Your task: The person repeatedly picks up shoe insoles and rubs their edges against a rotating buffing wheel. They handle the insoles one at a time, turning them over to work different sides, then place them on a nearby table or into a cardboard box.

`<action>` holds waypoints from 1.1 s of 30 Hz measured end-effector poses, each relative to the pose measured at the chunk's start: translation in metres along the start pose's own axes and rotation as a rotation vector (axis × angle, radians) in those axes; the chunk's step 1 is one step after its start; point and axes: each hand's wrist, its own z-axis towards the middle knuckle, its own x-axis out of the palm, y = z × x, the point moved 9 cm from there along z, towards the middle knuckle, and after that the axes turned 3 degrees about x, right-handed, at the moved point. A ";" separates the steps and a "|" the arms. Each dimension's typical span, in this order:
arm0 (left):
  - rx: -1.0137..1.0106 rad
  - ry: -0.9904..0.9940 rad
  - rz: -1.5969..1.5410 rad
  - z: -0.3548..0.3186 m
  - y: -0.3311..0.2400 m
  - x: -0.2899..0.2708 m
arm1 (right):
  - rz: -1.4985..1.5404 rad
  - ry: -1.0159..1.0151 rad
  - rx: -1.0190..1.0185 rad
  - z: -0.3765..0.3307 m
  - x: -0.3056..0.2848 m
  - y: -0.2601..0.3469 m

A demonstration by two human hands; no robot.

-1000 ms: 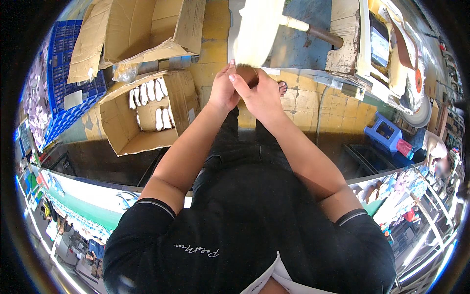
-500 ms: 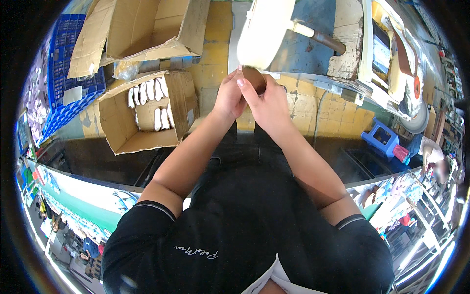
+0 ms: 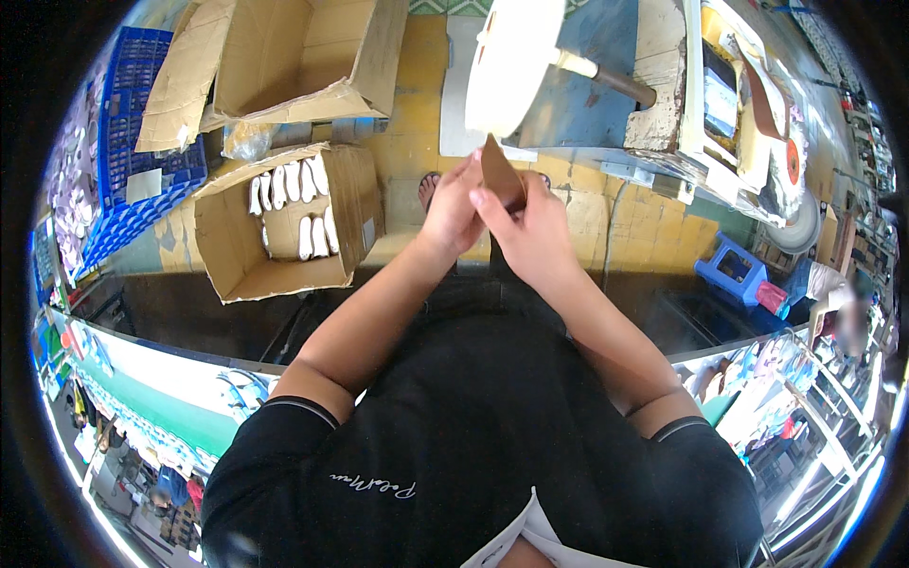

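Note:
My left hand (image 3: pixel 453 210) and my right hand (image 3: pixel 532 227) are closed together around a brown, flat piece shaped like a shoe sole (image 3: pixel 499 172). Its pointed end sticks up away from me, and its lower part is hidden by my fingers. Just beyond that tip stands a big pale buffing wheel (image 3: pixel 508 71), mounted on a metal shaft (image 3: pixel 615 79) from the right. A narrow gap shows between wheel and piece.
At left, a cardboard box (image 3: pixel 220 241) holds several white-edged sole-shaped pieces (image 3: pixel 294 182). Behind it are a larger open carton (image 3: pixel 284 47) and a blue crate (image 3: pixel 133 123). To the right are the machine's worn housing (image 3: pixel 655 71), a blue stool (image 3: pixel 734 270) and another person (image 3: pixel 833 298).
Both hands have drawn the brown piece back toward me and slightly right, away from the wheel. More of its face shows now, and my foot has come into sight.

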 end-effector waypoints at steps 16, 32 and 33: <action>0.389 0.528 0.242 -0.142 -0.068 0.090 | -0.088 0.141 -0.408 -0.139 -0.042 0.070; 0.419 0.440 0.467 -0.132 -0.063 0.065 | -0.066 0.025 -0.665 -0.137 -0.047 0.076; 0.439 0.418 0.497 -0.124 -0.059 0.057 | 0.014 0.064 -0.551 -0.122 -0.039 0.063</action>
